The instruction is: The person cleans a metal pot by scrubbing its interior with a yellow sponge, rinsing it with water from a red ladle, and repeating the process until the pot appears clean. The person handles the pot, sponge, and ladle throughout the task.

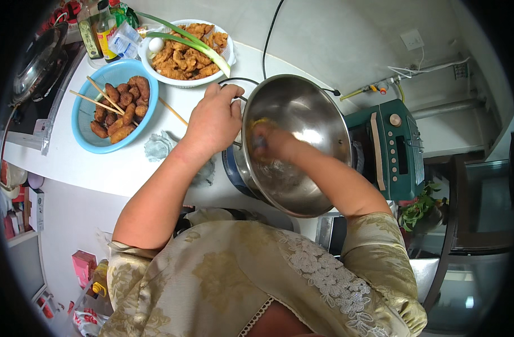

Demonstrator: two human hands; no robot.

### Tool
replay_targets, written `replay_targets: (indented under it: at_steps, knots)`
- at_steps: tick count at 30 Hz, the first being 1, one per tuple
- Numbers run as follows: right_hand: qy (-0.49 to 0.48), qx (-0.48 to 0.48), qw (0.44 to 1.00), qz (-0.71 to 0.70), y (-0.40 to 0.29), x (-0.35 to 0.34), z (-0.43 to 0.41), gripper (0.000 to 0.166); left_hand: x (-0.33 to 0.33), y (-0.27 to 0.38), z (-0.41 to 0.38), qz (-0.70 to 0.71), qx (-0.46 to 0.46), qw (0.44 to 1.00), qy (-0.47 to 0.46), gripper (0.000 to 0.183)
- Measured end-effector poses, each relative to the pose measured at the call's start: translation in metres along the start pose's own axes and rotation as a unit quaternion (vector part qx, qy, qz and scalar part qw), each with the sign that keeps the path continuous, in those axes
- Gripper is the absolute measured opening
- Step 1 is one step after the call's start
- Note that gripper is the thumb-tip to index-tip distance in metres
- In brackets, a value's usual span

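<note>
A large stainless steel pan (307,105) is tilted, its open side facing up and right. My left hand (217,116) grips it at the left rim, around a loop handle (241,98). Deep inside the pan is my right hand (271,141), blurred, with its fingers against the inner left wall. Something greyish and a yellowish patch show at those fingers, too blurred to name. Under the pan's left side a blue round rim (233,172) is partly visible. A crumpled grey-green cloth (160,145) lies on the counter, partly hidden by my left forearm.
A blue plastic basket (77,122) holds fried pieces and chopsticks. Behind it, a white basket (179,83) holds fried food, scallion and an egg. Bottles (107,31) stand at the back left. A green countertop oven (402,109) stands right of the pan; a black cable (264,50) hangs behind.
</note>
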State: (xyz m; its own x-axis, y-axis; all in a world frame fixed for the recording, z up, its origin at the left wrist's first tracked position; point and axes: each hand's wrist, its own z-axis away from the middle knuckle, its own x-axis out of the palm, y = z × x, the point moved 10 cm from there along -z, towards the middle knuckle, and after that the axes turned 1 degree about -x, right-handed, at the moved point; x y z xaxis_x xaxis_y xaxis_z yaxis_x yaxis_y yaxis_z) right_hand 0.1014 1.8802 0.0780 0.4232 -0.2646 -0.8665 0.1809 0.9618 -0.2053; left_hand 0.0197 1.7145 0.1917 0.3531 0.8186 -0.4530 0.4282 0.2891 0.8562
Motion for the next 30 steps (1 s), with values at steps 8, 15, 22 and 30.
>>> replay_targets:
  at_steps: [8, 15, 22, 30]
  knots:
    - [-0.076, 0.037, 0.996, 0.041, 0.030, 0.022, 0.042, 0.020, -0.004, -0.001, -0.001, -0.005, -0.024, 1.000, -0.012, 0.022]
    - [0.139, 0.196, 0.779, -0.579, 0.082, -0.012, 0.019, 0.012, 0.001, -0.001, -0.003, -0.004, -0.017, 1.000, -0.016, 0.021]
    - [0.373, 0.173, 0.629, -0.660, 0.136, -0.065, 0.026, 0.013, 0.002, 0.005, -0.003, -0.017, -0.002, 1.000, -0.025, 0.021]
    - [0.231, 0.066, 0.672, -0.700, -0.003, -0.076, -0.023, 0.014, -0.001, 0.006, -0.005, -0.033, 0.022, 0.999, -0.014, 0.022]
